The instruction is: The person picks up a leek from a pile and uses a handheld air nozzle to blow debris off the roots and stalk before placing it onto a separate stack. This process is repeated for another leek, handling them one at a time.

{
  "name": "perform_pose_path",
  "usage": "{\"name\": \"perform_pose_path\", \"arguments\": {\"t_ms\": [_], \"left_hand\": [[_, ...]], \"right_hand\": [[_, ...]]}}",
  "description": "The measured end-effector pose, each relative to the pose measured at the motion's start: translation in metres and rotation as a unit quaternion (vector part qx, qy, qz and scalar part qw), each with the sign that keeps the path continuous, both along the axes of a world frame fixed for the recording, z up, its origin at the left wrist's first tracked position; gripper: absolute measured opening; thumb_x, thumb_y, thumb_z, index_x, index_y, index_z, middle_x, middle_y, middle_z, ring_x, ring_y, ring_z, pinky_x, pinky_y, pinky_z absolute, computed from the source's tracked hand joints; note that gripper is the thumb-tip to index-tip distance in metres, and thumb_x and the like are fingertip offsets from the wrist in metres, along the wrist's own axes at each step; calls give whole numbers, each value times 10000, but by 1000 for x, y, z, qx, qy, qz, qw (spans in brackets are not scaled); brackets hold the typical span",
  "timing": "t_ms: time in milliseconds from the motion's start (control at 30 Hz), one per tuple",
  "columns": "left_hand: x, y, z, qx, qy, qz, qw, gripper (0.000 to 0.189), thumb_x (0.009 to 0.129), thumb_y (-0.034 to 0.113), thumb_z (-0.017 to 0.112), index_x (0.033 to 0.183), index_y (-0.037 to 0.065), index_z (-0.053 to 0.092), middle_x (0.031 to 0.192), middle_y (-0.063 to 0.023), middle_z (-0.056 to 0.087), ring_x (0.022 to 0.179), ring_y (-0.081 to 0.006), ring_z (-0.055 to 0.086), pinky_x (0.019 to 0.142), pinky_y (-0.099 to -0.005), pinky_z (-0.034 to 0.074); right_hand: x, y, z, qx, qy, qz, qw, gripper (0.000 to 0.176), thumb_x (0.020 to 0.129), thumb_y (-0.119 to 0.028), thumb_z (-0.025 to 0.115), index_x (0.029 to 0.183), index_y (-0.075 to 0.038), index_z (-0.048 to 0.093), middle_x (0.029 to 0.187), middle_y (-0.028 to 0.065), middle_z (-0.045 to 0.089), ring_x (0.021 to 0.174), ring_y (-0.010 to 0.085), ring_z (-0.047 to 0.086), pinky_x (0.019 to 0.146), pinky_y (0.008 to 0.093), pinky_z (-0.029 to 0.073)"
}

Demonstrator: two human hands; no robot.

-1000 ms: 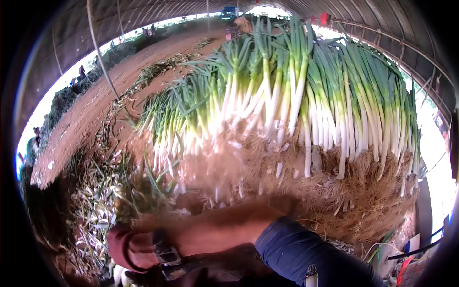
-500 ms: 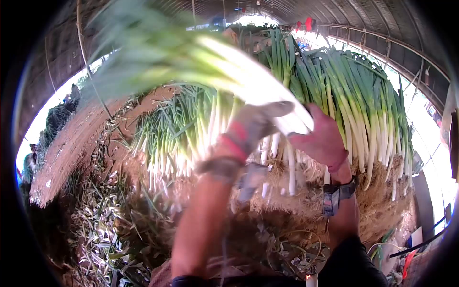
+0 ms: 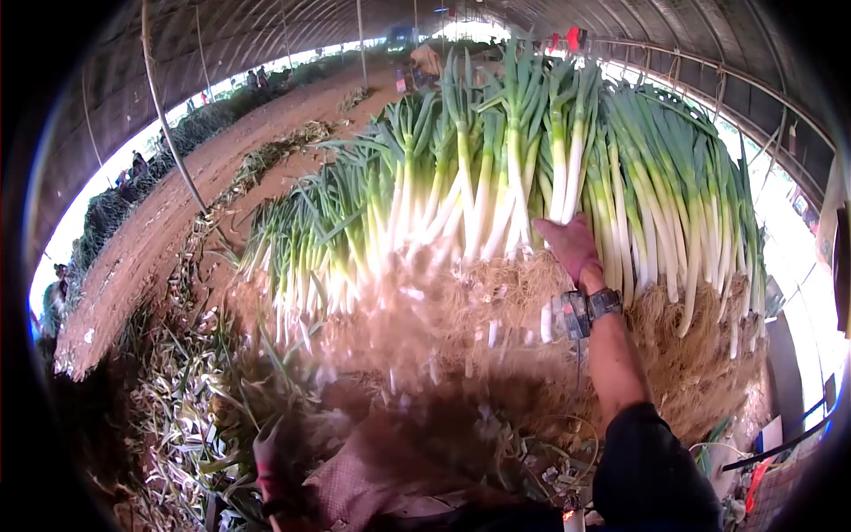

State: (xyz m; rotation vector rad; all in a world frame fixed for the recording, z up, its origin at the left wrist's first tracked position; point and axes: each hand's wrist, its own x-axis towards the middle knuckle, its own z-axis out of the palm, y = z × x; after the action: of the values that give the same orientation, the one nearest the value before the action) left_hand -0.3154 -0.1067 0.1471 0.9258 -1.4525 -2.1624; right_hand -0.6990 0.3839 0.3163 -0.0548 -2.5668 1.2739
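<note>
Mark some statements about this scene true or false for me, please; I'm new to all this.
1. The right hand is at the white lower end of some leeks. True.
2. Both hands are up at the leeks. False: the left hand is low at the left, away from them.
3. The leeks' green tops point downward. False: they point up, with the white ends below.
4. A device is strapped at the right wrist. True.
5. Leafy scraps lie at the picture's lower left. True.
</note>
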Motion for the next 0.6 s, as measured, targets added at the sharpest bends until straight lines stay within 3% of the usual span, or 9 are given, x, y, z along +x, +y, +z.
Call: {"name": "perform_pose_path", "arguments": {"t_ms": [33, 100, 167, 200, 267, 300, 433, 500, 600], "left_hand": [[30, -13, -7, -5, -14, 12, 1000, 277, 995, 167, 724, 1198, -22, 734, 981, -37, 735, 803, -134, 683, 690, -274, 576], [99, -52, -50, -6, -41, 25, 999, 283, 992, 173, 731, 1204, -14, 736, 974, -31, 733, 810, -124, 680, 682, -271, 570], [168, -103, -117, -348, -51, -1, 936, 299, 988, 183, 739, 1214, -12, 726, 1027, -41, 735, 832, -147, 694, 681, -294, 577], [199, -116, -122, -345, -61, -8, 937, 299, 988, 183, 739, 1214, -12, 726, 1027, -41, 735, 832, -147, 694, 681, -294, 577], [242, -129, -121, -79, -111, 5, 991, 408, 960, 183, 768, 1298, -23, 666, 1192, -109, 718, 999, -223, 718, 824, -368, 617], [252, -116, -118, -59, -130, 18, 990, 421, 962, 185, 766, 1314, -20, 657, 1214, -113, 710, 1031, -230, 707, 852, -372, 604], [270, -51, -111, -164, -177, 27, 970, 475, 973, 193, 757, 1378, -12, 619, 1301, -132, 677, 1156, -262, 660, 964, -388, 552], [284, -17, -101, -215, -209, 27, 954, 503, 978, 197, 752, 1411, -8, 600, 1345, -141, 660, 1218, -277, 637, 1021, -397, 526], [294, 23, -89, -274, -243, 25, 930, 545, 985, 204, 745, 1459, -2, 571, 1411, -155, 635, 1312, -301, 602, 1105, -409, 487]], "right_hand": [[-2, 2, -9, 22, 25, 5, 999, 1086, 861, -541, 769, 1375, 295, 302, 972, 267, 754, 966, 351, 753, 848, 388, 578], [6, 2, -12, 26, -6, 13, 1000, 1130, 865, -540, 771, 1431, 284, 245, 1015, 279, 753, 1003, 362, 747, 888, 379, 574], [10, 3, -13, 31, -36, 17, 999, 1177, 869, -539, 773, 1488, 274, 189, 1058, 291, 753, 1040, 374, 742, 929, 370, 570], [11, 7, -14, 52, -27, 20, 998, 1182, 879, -528, 763, 1518, 258, 155, 1107, 297, 746, 1066, 385, 734, 968, 363, 558], [7, 18, -16, 58, -25, 39, 997, 1161, 903, -528, 733, 1572, 206, 130, 1249, 329, 704, 1151, 393, 708, 1043, 386, 533], [8, 20, -16, 61, -33, 41, 997, 1161, 903, -528, 733, 1572, 206, 130, 1249, 329, 704, 1151, 393, 708, 1043, 386, 533], [52, 5, 3, 273, 54, -84, 957, 757, 930, -552, 705, 1485, -62, 546, 1316, 228, 706, 1196, 360, 686, 1053, 467, 530], [94, -24, -9, 225, 169, -57, 958, 487, 984, -420, 717, 1326, -74, 707, 1131, 133, 787, 974, 252, 747, 890, 362, 601], [153, -64, -66, 131, 180, 196, 955, 323, 1026, -285, 684, 1267, -75, 730, 1063, 79, 776, 913, 177, 718, 831, 303, 590]]}}
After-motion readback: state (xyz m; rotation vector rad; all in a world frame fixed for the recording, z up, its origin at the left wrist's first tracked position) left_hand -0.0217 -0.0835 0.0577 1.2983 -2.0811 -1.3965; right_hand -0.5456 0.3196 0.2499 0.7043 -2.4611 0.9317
